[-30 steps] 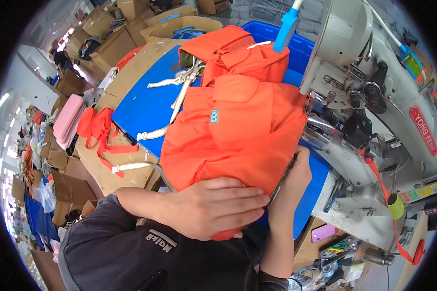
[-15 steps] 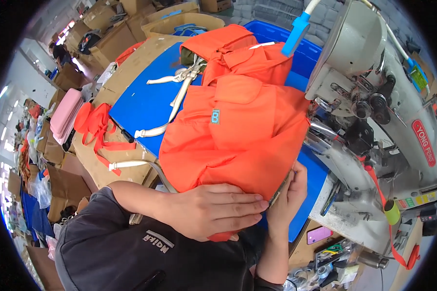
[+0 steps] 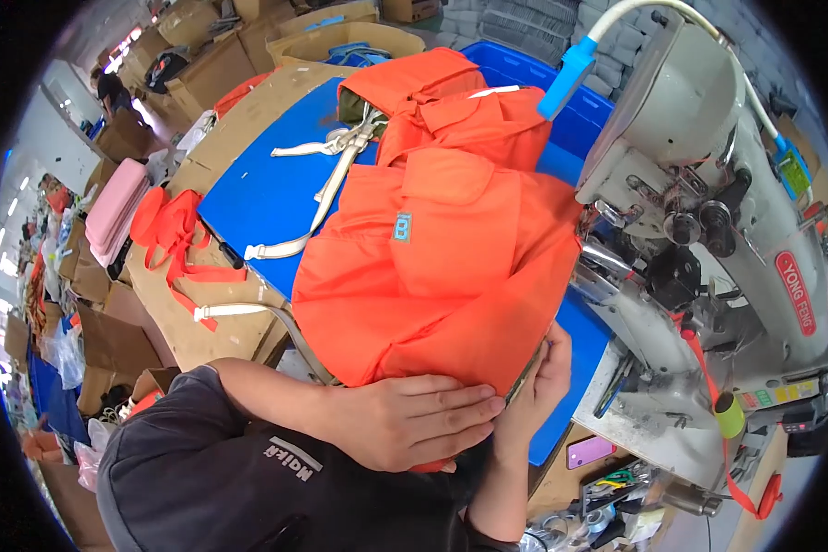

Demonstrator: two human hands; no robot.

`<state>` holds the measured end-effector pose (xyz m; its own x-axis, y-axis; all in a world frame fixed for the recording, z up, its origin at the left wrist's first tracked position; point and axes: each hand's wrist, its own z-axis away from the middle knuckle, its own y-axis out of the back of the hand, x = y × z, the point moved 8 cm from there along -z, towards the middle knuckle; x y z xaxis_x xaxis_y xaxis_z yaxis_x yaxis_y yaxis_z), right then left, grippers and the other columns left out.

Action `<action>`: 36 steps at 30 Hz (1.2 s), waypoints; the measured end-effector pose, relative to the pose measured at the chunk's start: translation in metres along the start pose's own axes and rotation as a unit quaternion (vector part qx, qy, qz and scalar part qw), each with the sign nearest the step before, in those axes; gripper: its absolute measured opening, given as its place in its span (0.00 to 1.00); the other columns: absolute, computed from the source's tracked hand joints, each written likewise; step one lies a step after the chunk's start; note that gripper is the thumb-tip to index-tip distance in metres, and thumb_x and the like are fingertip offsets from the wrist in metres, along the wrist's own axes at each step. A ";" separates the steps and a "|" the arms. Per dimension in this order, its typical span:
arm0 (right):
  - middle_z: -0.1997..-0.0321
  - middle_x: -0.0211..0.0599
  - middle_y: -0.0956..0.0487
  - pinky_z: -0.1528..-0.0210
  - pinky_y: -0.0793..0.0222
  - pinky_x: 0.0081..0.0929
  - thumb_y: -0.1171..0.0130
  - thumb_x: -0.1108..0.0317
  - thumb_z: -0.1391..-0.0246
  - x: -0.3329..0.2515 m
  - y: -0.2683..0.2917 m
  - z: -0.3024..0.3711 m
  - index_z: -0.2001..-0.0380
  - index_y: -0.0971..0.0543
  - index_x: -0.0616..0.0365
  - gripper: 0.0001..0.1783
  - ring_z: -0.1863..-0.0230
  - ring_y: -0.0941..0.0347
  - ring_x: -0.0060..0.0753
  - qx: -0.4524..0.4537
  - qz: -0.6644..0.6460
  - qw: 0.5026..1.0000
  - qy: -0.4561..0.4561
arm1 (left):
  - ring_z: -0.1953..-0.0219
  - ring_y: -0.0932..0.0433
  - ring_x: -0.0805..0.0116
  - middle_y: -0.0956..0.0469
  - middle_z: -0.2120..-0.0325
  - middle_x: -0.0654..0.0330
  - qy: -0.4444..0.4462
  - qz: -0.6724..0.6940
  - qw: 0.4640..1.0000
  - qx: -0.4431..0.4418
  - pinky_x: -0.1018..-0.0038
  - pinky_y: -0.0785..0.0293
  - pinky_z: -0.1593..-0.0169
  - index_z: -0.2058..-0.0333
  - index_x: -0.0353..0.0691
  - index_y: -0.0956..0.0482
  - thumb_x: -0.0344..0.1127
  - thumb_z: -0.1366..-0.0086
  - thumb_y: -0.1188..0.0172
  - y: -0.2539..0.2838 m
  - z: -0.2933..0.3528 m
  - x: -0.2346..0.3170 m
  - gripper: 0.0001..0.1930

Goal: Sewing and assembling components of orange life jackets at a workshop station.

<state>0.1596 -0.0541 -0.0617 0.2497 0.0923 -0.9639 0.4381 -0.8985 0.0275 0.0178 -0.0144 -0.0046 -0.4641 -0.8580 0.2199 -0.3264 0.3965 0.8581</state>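
An orange fabric bag (image 3: 432, 285), with a flap pocket and a small teal patch (image 3: 402, 227), lies across the blue tabletop, its near end toward my body. My left hand (image 3: 423, 419) presses long, close fingers over that near end; a fingertip shows below, and fabric is held between. At the bag's right edge, my right hand (image 3: 535, 382) grips the seam, its thumb up along the side; most of its fingers are hidden behind the cloth. White straps (image 3: 285, 248) trail off the bag's left side. The bag's far right edge lies against the sewing machine (image 3: 672, 184).
Red webbing (image 3: 184, 248) lies at the table's left beside a pink case (image 3: 115, 207). A blue crate (image 3: 515, 64) stands behind the bags. A phone (image 3: 589, 451) and small tools (image 3: 616, 478) sit low right. Far left, a person (image 3: 110, 92) is among cartons.
The whole view has shifted slightly, so the bag and table appear a little further left. Both hands keep their hold on the bag, with little other movement.
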 end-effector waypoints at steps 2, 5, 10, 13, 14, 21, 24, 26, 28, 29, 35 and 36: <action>0.61 0.33 0.21 0.55 0.32 0.20 0.56 0.68 0.33 0.001 -0.002 0.000 0.55 0.26 0.66 0.13 0.60 0.28 0.19 -0.008 -0.005 1.000 -0.013 | 0.43 0.27 0.53 0.28 0.46 0.43 0.002 -0.007 1.000 0.002 0.64 0.32 0.43 0.51 0.27 0.26 0.41 0.37 0.45 -0.001 0.001 -0.001 0.23; 0.58 0.33 0.22 0.52 0.34 0.20 0.57 0.67 0.33 0.004 0.000 -0.004 0.57 0.26 0.66 0.14 0.58 0.29 0.21 0.009 -0.014 1.000 -0.019 | 0.43 0.27 0.53 0.28 0.45 0.43 -0.006 -0.007 1.000 0.013 0.65 0.32 0.43 0.51 0.27 0.26 0.42 0.37 0.45 -0.001 -0.002 -0.004 0.23; 0.59 0.35 0.22 0.53 0.33 0.20 0.56 0.68 0.33 0.016 0.001 -0.020 0.56 0.26 0.67 0.14 0.58 0.28 0.20 0.007 -0.069 0.997 -0.020 | 0.43 0.27 0.55 0.29 0.45 0.44 -0.008 0.009 0.999 0.030 0.66 0.32 0.43 0.51 0.28 0.26 0.42 0.37 0.45 -0.005 -0.012 -0.015 0.22; 0.59 0.35 0.22 0.53 0.33 0.20 0.56 0.68 0.33 0.013 0.000 -0.029 0.56 0.26 0.67 0.14 0.58 0.28 0.20 -0.005 -0.068 0.997 -0.019 | 0.43 0.27 0.56 0.28 0.45 0.45 -0.013 -0.011 0.999 0.035 0.67 0.32 0.43 0.51 0.29 0.26 0.42 0.37 0.44 -0.004 -0.019 -0.021 0.23; 0.59 0.34 0.22 0.52 0.33 0.20 0.56 0.68 0.33 0.014 0.000 -0.031 0.56 0.26 0.67 0.14 0.58 0.28 0.20 -0.009 -0.084 0.996 -0.025 | 0.43 0.27 0.56 0.28 0.45 0.45 -0.014 -0.012 0.999 0.035 0.67 0.32 0.43 0.51 0.29 0.26 0.42 0.37 0.44 -0.004 -0.020 -0.022 0.23; 0.57 0.34 0.22 0.52 0.33 0.19 0.55 0.68 0.33 0.023 -0.002 -0.044 0.55 0.27 0.68 0.14 0.57 0.28 0.20 -0.009 -0.118 0.993 -0.030 | 0.43 0.27 0.58 0.29 0.44 0.45 -0.018 -0.018 0.999 0.039 0.68 0.32 0.43 0.50 0.30 0.26 0.42 0.38 0.43 -0.007 -0.026 -0.034 0.23; 0.55 0.33 0.23 0.49 0.35 0.19 0.55 0.67 0.33 0.022 -0.004 -0.051 0.55 0.27 0.66 0.13 0.55 0.29 0.20 -0.023 -0.117 0.993 -0.024 | 0.43 0.26 0.58 0.29 0.44 0.46 -0.023 -0.027 0.999 0.029 0.68 0.32 0.43 0.51 0.30 0.26 0.42 0.38 0.43 -0.007 -0.031 -0.039 0.22; 0.56 0.33 0.23 0.49 0.35 0.19 0.55 0.67 0.33 0.018 -0.005 -0.058 0.55 0.27 0.66 0.13 0.56 0.30 0.19 -0.038 -0.094 0.994 -0.050 | 0.44 0.26 0.58 0.29 0.44 0.46 -0.026 -0.038 0.999 0.020 0.68 0.32 0.43 0.51 0.30 0.25 0.41 0.38 0.42 -0.006 -0.033 -0.042 0.22; 0.60 0.31 0.22 0.54 0.34 0.17 0.54 0.69 0.34 0.013 -0.004 -0.058 0.55 0.27 0.66 0.12 0.60 0.30 0.17 -0.035 -0.100 0.993 -0.054 | 0.43 0.27 0.58 0.29 0.45 0.46 -0.022 -0.027 0.999 0.028 0.68 0.32 0.44 0.50 0.30 0.26 0.40 0.39 0.41 -0.002 -0.036 -0.045 0.23; 0.65 0.28 0.22 0.59 0.33 0.16 0.53 0.70 0.34 0.010 -0.003 -0.057 0.56 0.26 0.66 0.11 0.64 0.29 0.15 -0.033 -0.105 0.992 -0.058 | 0.43 0.27 0.58 0.29 0.45 0.46 -0.025 -0.025 0.999 0.025 0.68 0.32 0.44 0.50 0.30 0.26 0.40 0.39 0.41 -0.001 -0.036 -0.046 0.23; 0.74 0.36 0.21 0.67 0.32 0.19 0.53 0.74 0.36 -0.003 0.009 -0.019 0.58 0.27 0.65 0.08 0.71 0.29 0.17 -0.031 0.048 0.998 -0.022 | 0.44 0.27 0.56 0.31 0.42 0.47 0.063 -0.050 0.996 0.027 0.65 0.32 0.45 0.49 0.32 0.26 0.37 0.42 0.40 0.006 -0.040 -0.047 0.23; 0.75 0.42 0.22 0.70 0.32 0.22 0.52 0.75 0.37 -0.014 0.009 -0.017 0.59 0.27 0.65 0.07 0.74 0.27 0.22 -0.026 0.087 0.996 -0.002 | 0.44 0.27 0.56 0.31 0.42 0.47 0.061 -0.048 0.997 0.022 0.65 0.32 0.45 0.49 0.32 0.26 0.37 0.42 0.40 0.006 -0.040 -0.047 0.23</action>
<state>0.1751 -0.0563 -0.0436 0.3232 -0.0647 -0.9441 0.4329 -0.8771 0.2082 0.0707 0.0149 0.0088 -0.3256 -0.9253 0.1945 -0.4010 0.3214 0.8579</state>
